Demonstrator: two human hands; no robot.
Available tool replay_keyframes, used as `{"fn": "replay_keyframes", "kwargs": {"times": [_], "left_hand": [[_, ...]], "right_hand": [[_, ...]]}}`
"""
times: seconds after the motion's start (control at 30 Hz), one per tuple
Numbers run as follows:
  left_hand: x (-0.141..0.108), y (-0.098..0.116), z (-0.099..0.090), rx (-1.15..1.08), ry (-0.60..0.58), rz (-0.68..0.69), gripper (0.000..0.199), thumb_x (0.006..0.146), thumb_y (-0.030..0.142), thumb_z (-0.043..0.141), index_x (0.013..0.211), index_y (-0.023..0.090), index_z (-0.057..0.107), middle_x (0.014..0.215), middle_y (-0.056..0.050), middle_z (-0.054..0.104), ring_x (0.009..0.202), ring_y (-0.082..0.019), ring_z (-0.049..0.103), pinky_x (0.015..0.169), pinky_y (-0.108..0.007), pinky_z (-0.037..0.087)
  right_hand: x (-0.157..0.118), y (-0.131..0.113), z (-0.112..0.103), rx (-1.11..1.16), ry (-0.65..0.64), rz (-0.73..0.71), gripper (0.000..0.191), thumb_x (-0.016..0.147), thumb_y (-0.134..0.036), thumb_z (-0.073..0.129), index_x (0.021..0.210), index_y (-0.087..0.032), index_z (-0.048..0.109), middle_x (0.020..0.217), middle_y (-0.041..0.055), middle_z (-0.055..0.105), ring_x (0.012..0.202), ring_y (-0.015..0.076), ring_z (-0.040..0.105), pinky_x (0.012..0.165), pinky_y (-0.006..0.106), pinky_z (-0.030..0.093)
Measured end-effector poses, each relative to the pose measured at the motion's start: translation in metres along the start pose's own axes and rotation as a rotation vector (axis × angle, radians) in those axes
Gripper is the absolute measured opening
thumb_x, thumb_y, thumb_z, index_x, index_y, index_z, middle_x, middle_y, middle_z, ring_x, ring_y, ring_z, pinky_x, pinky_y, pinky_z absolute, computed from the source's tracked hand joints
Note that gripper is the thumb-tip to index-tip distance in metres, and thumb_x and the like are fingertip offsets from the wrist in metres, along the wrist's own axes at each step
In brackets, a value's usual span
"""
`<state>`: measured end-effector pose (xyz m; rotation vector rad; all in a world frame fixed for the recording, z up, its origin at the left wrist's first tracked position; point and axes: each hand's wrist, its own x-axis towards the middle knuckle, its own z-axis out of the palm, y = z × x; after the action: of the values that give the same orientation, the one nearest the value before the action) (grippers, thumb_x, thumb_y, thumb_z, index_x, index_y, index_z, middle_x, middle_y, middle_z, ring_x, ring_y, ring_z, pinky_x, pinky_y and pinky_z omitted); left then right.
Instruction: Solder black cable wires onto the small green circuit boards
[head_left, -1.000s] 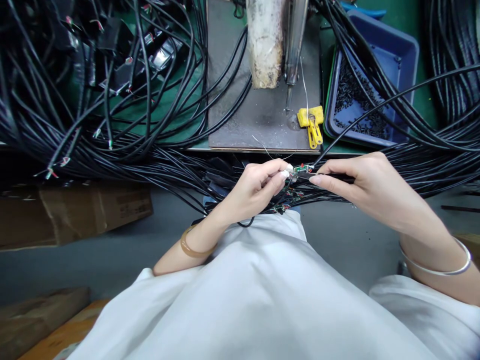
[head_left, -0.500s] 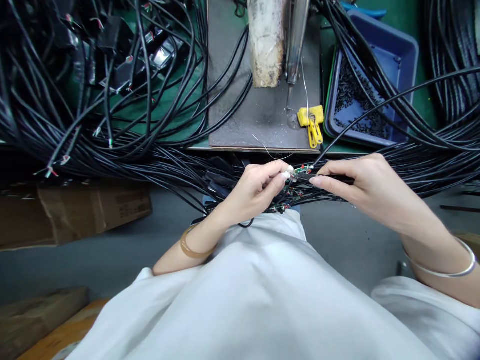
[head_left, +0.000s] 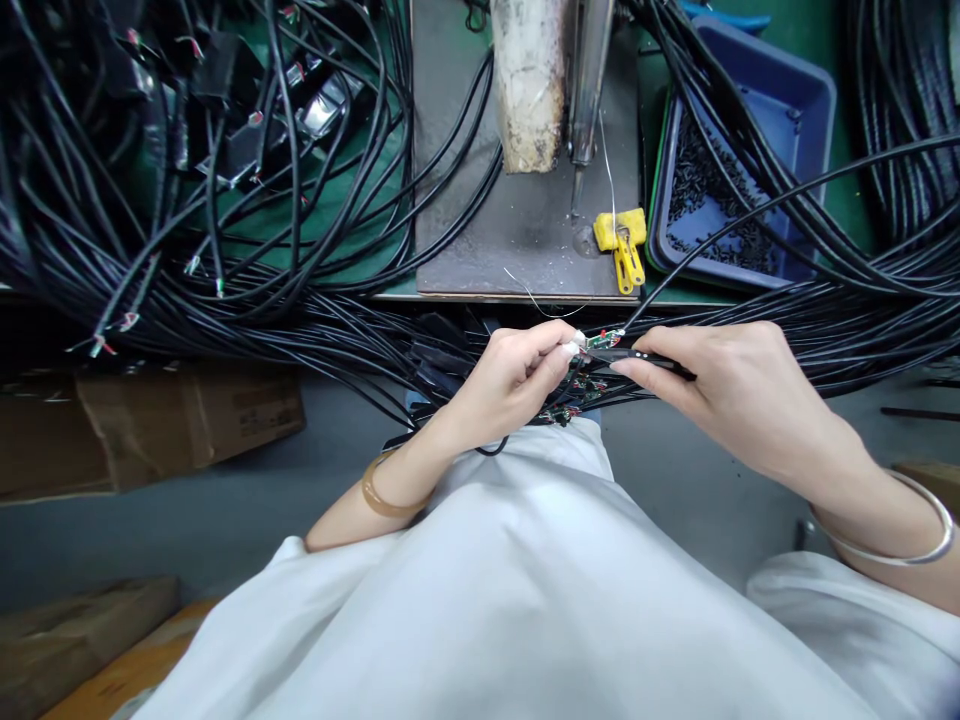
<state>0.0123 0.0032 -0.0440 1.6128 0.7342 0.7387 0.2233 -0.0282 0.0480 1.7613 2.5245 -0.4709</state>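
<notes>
A small green circuit board point(head_left: 606, 340) with a black cable on its right end is pinched at its left end by my left hand point(head_left: 517, 375), whose fingertips have white covers. Black tweezers point(head_left: 651, 360) lie between the thumb and fingers of my right hand point(head_left: 727, 385). Their tips point left at the board, close to my left fingertips; whether they touch it is too small to tell. More green boards point(head_left: 562, 412) with wires hang just below, above my lap.
Black cables point(head_left: 315, 330) run along the bench edge. Behind are a soldering iron point(head_left: 580, 185), a yellow sponge with a clip point(head_left: 621, 232), a blue tray point(head_left: 806, 130) of small black pieces, and a cardboard box point(head_left: 202, 420) at the left below.
My right hand has shifted slightly left and turned, so more of the tweezers shows. My left hand stays on the board.
</notes>
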Motion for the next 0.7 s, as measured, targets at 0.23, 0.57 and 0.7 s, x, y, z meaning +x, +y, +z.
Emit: {"fn": "replay_keyframes", "kwargs": {"times": [0.23, 0.57, 0.7], "left_hand": [[0.001, -0.001, 0.000, -0.066, -0.010, -0.054, 0.025, 0.100, 0.033, 0.050, 0.088, 0.015, 0.062, 0.059, 0.004, 0.048, 0.049, -0.007, 0.036, 0.048, -0.022, 0.028], [0.002, 0.002, -0.001, 0.001, -0.001, -0.023, 0.024, 0.100, 0.031, 0.050, 0.085, 0.015, 0.060, 0.057, 0.005, 0.049, 0.047, -0.007, 0.037, 0.048, -0.022, 0.029], [0.001, 0.004, -0.001, 0.087, 0.011, 0.003, 0.022, 0.100, 0.028, 0.050, 0.084, 0.016, 0.059, 0.058, 0.005, 0.049, 0.048, -0.007, 0.037, 0.049, -0.022, 0.029]], "right_hand": [[0.002, 0.003, 0.001, 0.064, -0.026, -0.002, 0.035, 0.102, -0.043, 0.048, 0.087, -0.019, 0.070, 0.070, 0.0007, 0.070, 0.058, 0.0123, 0.060, 0.058, 0.028, 0.028], [-0.002, 0.000, 0.003, -0.026, -0.023, 0.002, 0.037, 0.102, -0.046, 0.046, 0.089, -0.018, 0.068, 0.073, 0.0030, 0.071, 0.062, 0.0146, 0.062, 0.057, 0.029, 0.025], [-0.006, -0.010, 0.004, -0.192, -0.004, 0.017, 0.041, 0.102, -0.047, 0.043, 0.084, -0.017, 0.064, 0.068, 0.0043, 0.067, 0.052, 0.0133, 0.052, 0.054, 0.029, 0.019]]}}
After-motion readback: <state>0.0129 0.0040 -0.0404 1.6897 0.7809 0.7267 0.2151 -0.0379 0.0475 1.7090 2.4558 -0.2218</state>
